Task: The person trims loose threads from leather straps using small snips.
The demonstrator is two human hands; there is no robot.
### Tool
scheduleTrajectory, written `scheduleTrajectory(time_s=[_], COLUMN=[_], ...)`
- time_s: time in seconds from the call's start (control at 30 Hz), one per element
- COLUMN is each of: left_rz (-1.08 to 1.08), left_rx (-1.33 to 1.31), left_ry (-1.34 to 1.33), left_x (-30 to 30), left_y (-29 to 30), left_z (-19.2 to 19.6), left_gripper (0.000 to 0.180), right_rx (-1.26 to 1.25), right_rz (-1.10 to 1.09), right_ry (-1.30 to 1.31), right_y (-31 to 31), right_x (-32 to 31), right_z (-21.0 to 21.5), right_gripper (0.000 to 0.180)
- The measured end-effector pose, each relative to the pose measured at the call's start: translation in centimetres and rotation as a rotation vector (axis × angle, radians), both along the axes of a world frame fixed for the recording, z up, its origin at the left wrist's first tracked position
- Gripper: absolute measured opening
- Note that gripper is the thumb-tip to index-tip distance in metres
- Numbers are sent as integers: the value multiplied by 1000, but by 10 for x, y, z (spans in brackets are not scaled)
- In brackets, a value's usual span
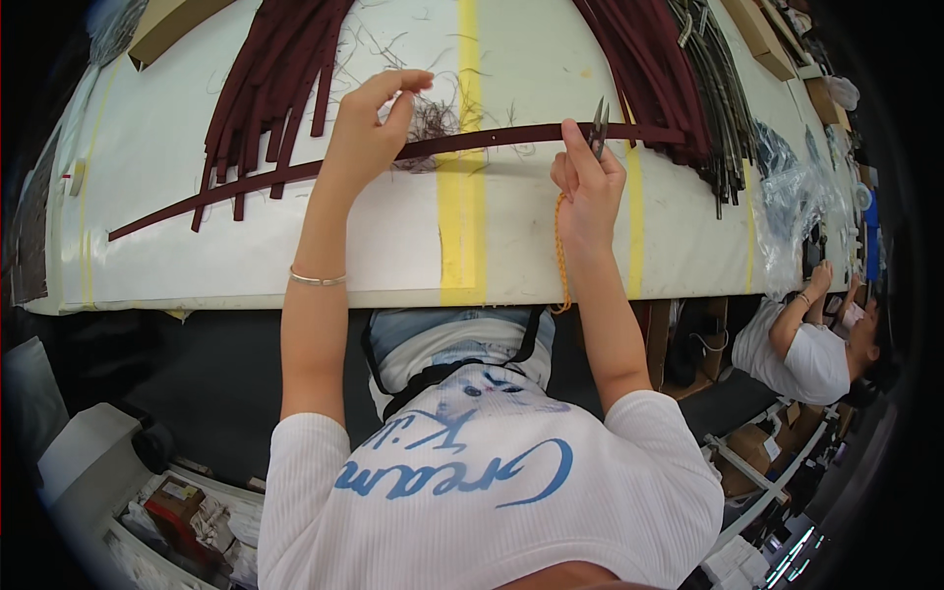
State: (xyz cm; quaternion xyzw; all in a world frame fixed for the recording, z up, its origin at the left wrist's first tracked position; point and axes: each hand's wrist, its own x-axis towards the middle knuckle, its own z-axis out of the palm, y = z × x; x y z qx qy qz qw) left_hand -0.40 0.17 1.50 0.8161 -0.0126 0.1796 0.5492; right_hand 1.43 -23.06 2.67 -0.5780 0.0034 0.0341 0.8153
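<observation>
A long, narrow maroon fabric strip (492,139) lies across the white table in a shallow curve. My right hand (590,192) is closed around small thread snips (598,130), their blades pointing up and away from me. An orange cord (561,246) hangs by that wrist. The right index finger and thumb are at the strip; whether they also pinch it is hard to tell. My left hand (369,123) is raised over the strip, fingers curved and the thumb apart from them, with nothing visible in it. Loose dark thread ends (433,118) are scattered beside its fingers.
Bundles of maroon strips lie at the far left (258,88) and far right (644,64). Dark strips (723,108) lie beside the right bundle, then clear plastic wrap (787,187). Yellow tape (462,226) crosses the table. Another person (801,349) sits at the right.
</observation>
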Motion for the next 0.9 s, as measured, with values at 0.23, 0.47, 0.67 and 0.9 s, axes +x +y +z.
scheduleTrajectory(time_s=[0.23,0.47,0.67,0.9], left_rz=[-302,-264,-248,-209], left_rx=[10,264,337,346], left_ry=[212,-152,-199,-51], left_x=[-10,-7,-8,-12], left_y=[-6,-22,-32,-31], left_z=[2,-6,-11,-11], left_gripper=[17,7,4,11], right_rx=[14,131,123,-493], right_rz=[-100,-138,-158,-42], right_ry=[-34,-16,-30,-137], right_y=[-3,-8,-6,-1], right_x=[3,9,10,0], right_z=[1,-3,0,5], right_gripper=[51,47,46,33])
